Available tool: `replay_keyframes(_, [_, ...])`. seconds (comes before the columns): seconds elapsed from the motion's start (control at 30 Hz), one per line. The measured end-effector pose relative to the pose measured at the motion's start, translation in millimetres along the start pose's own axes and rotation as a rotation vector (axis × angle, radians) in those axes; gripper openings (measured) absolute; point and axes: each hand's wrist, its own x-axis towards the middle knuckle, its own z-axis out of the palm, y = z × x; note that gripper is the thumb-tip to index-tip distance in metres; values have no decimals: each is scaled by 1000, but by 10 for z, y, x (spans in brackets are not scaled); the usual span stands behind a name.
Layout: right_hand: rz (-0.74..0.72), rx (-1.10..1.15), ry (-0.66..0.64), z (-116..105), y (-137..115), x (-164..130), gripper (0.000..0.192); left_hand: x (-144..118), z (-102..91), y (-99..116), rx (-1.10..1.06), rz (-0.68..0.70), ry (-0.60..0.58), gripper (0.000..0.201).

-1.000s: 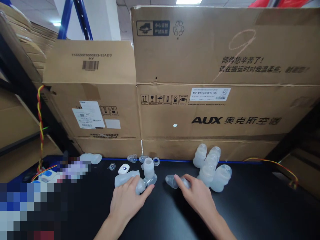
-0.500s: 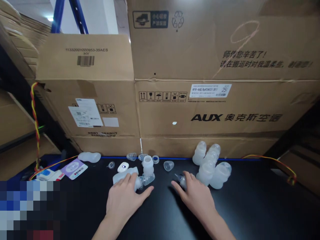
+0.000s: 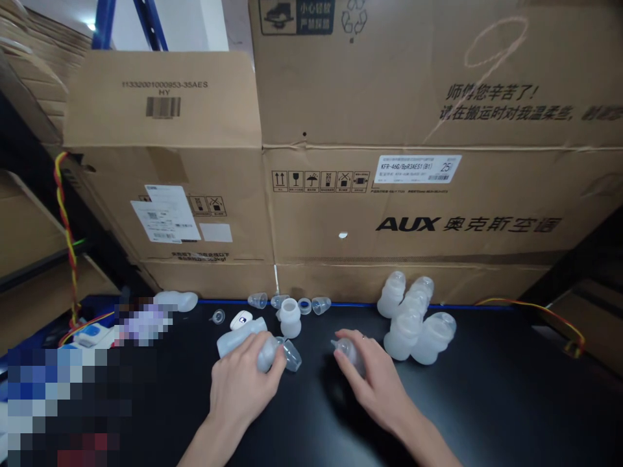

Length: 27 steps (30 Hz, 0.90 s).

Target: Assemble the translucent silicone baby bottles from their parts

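Observation:
My left hand (image 3: 246, 389) lies curled over a translucent plastic bottle (image 3: 238, 338) that rests on its side on the black table (image 3: 487, 415); a clear funnel-shaped part (image 3: 291, 356) sticks out at the bottle's right end. My right hand (image 3: 372, 383) closes around a small clear round part (image 3: 346, 350) just right of the middle. An upright small bottle (image 3: 290, 317) stands behind my left hand.
Several translucent bottles (image 3: 413, 318) cluster to the right of my right hand. Small clear caps (image 3: 311, 305) and a white device (image 3: 241, 319) lie along the back edge. Big cardboard boxes (image 3: 413, 214) wall off the back. A red-yellow cable (image 3: 65, 227) hangs at left.
A clear cap once near my right hand now lies at the back edge. My right hand has picked up a small round part. My left hand has curled tighter over the lying bottle.

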Motion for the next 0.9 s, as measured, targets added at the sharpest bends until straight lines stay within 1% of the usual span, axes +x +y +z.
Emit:
replay_keyframes(0.1, [-77,-32,20,59,-7,-56,28,22,18,-23,-92,-19,44,20])
replay_keyframes(0.2, [-97,-27,44,115,0,-68,25,33,28,-22,-125,-34,27,19])
replay_keyframes(0.27, [-121,-38,64,142,11,-60,26,31,39,-11,-126,-24,15,19])
replay_keyframes(0.37, [-151,-82,103,168,20,-41,29,13,78,8,-122,10,27,21])
replay_keyframes(0.47, [-107,-126,130,171,9,-29,35,-5,135,7,-142,27,20,23])
replay_keyframes(0.57, [-31,-78,116,143,-9,-26,36,-6,187,-34,-229,23,44,22])
replay_keyframes(0.63, [-21,16,83,119,-18,-25,30,6,216,-84,-386,13,94,24])
replay_keyframes(0.7, [-18,144,54,104,-26,-24,28,31,241,-143,-641,-30,150,34])
replay_keyframes(0.8, [58,364,51,97,-45,-17,35,88,255,-216,-1079,-160,203,50])
replay_keyframes(0.83, [90,436,55,94,-53,-13,38,108,249,-229,-1193,-206,213,54])
replay_keyframes(0.9, [131,550,48,84,-68,-7,43,143,219,-232,-1321,-285,223,58])
